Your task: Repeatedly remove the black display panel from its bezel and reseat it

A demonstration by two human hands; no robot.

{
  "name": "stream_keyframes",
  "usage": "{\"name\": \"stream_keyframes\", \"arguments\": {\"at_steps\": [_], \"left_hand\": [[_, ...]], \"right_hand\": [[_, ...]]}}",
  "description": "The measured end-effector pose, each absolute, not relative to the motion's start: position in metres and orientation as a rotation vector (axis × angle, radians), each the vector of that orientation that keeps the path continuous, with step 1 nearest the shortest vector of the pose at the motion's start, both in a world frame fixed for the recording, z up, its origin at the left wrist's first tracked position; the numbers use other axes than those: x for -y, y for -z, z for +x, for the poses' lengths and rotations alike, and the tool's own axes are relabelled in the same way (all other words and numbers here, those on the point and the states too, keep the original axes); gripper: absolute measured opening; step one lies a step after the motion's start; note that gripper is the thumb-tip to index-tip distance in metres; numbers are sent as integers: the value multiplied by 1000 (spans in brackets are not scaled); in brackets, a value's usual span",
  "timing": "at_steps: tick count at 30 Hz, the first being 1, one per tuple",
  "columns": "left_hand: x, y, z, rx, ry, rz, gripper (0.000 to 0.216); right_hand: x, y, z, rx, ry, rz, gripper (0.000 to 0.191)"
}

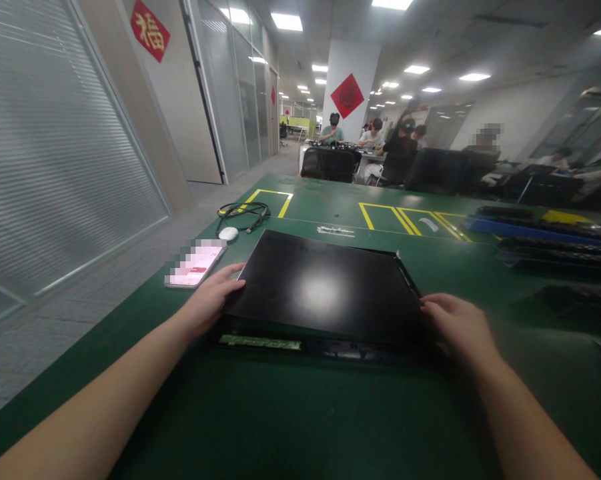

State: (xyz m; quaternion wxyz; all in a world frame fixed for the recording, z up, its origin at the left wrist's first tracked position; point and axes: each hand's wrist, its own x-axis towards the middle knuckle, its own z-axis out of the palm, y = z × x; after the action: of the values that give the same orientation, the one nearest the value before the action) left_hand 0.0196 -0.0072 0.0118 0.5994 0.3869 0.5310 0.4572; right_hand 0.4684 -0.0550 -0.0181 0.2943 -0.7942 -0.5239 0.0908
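A flat black panel [320, 283] lies on the green table [260, 413] in front of me, resting on a dark chassis whose green circuit strip [260, 343] shows at the near edge. My left hand [211, 298] grips the panel's left edge, fingers curled around it. At the panel's right edge, my right hand [457, 325] holds on with its fingers bent over the corner.
A phone [196, 263] lies left of the panel, with a white mouse [228, 233] and a coiled black cable [245, 212] behind it. Stacked dark trays [555, 243] fill the right side. Yellow tape boxes [405, 219] mark the table. People sit at desks beyond.
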Motion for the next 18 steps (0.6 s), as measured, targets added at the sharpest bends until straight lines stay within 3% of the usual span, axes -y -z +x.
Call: {"name": "stream_keyframes", "arguments": {"at_steps": [8, 18], "left_hand": [[8, -13, 21, -1243, -1073, 851, 56], [12, -20, 27, -1239, -1046, 869, 59]], "right_hand": [[53, 20, 471, 1290, -343, -2107, 32], [37, 46, 477, 1184, -527, -2128, 49]]}}
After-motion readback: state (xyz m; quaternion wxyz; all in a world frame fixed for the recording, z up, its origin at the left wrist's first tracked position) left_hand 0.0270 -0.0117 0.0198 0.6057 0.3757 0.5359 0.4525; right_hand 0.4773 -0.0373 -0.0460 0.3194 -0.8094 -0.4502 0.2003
